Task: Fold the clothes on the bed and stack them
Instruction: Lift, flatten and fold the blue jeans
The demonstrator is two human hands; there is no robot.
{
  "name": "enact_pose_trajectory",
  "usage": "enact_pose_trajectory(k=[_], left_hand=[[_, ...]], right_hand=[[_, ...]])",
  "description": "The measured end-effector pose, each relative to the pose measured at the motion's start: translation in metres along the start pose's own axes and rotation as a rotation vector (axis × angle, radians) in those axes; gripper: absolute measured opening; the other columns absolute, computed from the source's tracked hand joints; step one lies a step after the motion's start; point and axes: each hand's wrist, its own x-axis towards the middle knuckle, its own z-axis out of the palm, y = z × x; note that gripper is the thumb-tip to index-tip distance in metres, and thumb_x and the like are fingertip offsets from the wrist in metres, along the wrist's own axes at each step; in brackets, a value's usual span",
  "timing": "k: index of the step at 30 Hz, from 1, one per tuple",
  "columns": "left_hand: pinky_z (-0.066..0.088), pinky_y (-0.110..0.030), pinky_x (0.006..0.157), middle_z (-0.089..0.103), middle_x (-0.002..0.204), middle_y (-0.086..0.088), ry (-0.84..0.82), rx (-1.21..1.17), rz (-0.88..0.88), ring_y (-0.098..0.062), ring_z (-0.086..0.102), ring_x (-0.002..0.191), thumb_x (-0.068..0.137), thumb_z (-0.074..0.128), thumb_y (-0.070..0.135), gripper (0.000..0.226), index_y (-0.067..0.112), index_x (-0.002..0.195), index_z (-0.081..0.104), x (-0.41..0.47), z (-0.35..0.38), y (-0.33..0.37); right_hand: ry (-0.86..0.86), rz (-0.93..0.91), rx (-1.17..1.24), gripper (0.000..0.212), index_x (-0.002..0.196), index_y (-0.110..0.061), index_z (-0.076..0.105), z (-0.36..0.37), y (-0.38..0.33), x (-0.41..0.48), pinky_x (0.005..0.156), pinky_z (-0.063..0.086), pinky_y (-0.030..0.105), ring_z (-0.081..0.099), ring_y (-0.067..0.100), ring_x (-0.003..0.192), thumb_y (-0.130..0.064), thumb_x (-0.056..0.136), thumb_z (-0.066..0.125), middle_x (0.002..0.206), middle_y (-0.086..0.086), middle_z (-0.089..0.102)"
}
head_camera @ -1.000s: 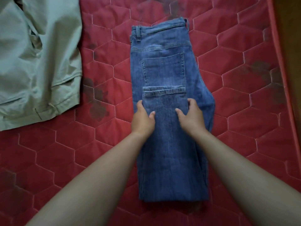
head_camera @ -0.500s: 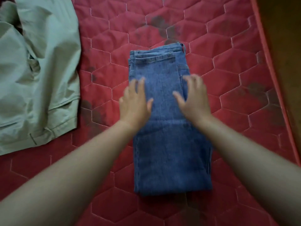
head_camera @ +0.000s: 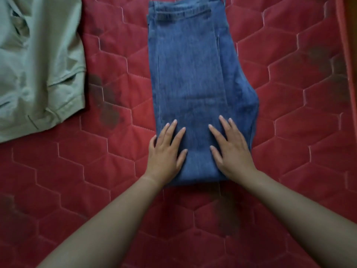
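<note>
Hands, left (head_camera: 165, 151) and right (head_camera: 232, 149), flat on folded jeans (head_camera: 193, 74).

A red quilted mattress (head_camera: 289, 171) stitched in hexagons fills the view, marked with dark stains (head_camera: 109, 113). Its raised edge (head_camera: 345, 55) runs down the right side, with a brown surface (head_camera: 354, 20) beyond it.

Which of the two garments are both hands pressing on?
The folded blue jeans; left hand and right hand lie flat on them. The pale green garment lies apart, untouched.
</note>
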Motion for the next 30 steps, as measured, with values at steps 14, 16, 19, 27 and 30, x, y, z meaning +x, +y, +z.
enact_pose_trajectory(k=[14,16,19,27,30], left_hand=[[0.026,-0.032,0.096,0.039,0.143,0.006,-0.021,-0.213,-0.003,-0.009,0.037,0.130,0.089,0.050,0.040,0.042,0.026,0.130,0.050,-0.084,0.010,0.004],[0.029,-0.035,0.099,0.038,0.144,0.006,-0.068,-0.203,0.004,-0.009,0.036,0.131,0.086,0.059,0.038,0.048,0.027,0.132,0.048,-0.086,0.008,0.002],[0.042,-0.040,0.091,0.055,0.123,0.002,-0.022,-0.269,-0.034,-0.019,0.054,0.113,0.084,0.064,0.024,0.036,0.019,0.120,0.058,-0.082,-0.004,0.000],[0.041,-0.027,0.068,0.063,0.081,-0.001,-0.007,-0.498,-0.011,-0.020,0.059,0.075,0.088,0.062,0.022,0.013,0.010,0.094,0.064,-0.105,-0.066,0.021],[0.039,-0.026,0.063,0.061,0.075,0.002,0.034,-0.555,0.016,-0.014,0.056,0.068,0.088,0.057,0.029,0.021,0.010,0.093,0.064,-0.103,-0.099,0.029]], right_hand=[[0.058,-0.139,0.044,0.030,0.106,-0.006,0.068,0.003,0.001,-0.069,0.088,0.047,0.042,0.059,0.033,0.106,-0.009,0.077,0.072,0.113,0.013,0.064],[0.090,-0.103,0.095,0.017,0.098,-0.006,0.070,-0.002,-0.005,-0.064,0.081,0.049,0.040,0.061,0.031,0.098,-0.008,0.081,0.067,0.102,0.010,0.066],[0.081,-0.049,0.136,0.013,0.097,-0.010,0.069,-0.014,-0.008,-0.060,0.071,0.047,0.034,0.060,0.026,0.087,-0.014,0.087,0.062,0.093,0.004,0.066],[-0.076,0.054,0.162,0.014,0.094,-0.018,0.068,-0.073,-0.015,-0.092,0.062,0.035,0.026,0.064,0.025,0.080,-0.028,0.084,0.066,0.085,0.001,0.070],[-0.124,0.024,0.175,0.015,0.090,-0.019,0.069,-0.111,-0.022,-0.087,0.059,0.039,0.029,0.065,0.026,0.074,-0.031,0.082,0.068,0.077,0.002,0.070]])
